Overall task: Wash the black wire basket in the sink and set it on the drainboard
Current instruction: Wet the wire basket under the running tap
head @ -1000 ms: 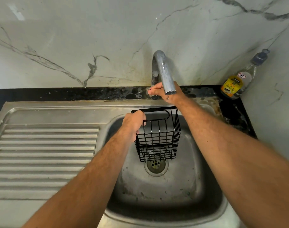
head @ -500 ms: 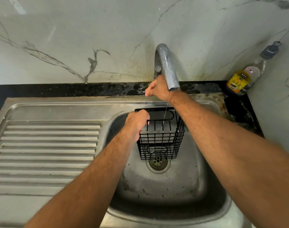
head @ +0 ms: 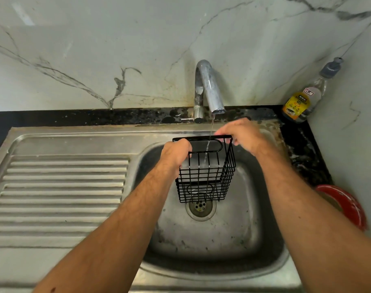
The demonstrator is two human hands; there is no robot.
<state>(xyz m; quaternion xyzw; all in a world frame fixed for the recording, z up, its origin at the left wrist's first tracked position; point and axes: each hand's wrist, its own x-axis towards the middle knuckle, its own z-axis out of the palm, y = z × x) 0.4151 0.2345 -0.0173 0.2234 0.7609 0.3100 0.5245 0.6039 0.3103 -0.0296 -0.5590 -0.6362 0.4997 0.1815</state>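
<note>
Black wire basket: a small, deep, rectangular basket of thin black wire, with a grid of upright and level bars; a flat black band runs along the far top edge, with a rounded oblong wire loop below it; a second oblong loop shows low down, near the base; the gaps between the bars let the steel behind show through.
Where it is: held up over the sink bowl, above the drain, under the tap spout; whether its base touches the bowl cannot be told.
Left hand: fingers curled round the basket's top left corner, gripping the rim.
Right hand: at the top right corner, fingers bent over the black band; it appears to grip the rim, though the fingertips are partly hidden.
Tap: a curved chrome spout at the back of the sink; a thin stream of water falls from it into the basket.
Drainboard: ridged stainless steel, to the left of the bowl.
Dishwash gel bottle: clear, with a yellow label and a grey cap, leaning in the back right corner on the black counter.
Red object: rounded, at the right edge; only part shows.
Wall: pale marble with grey veins.
</note>
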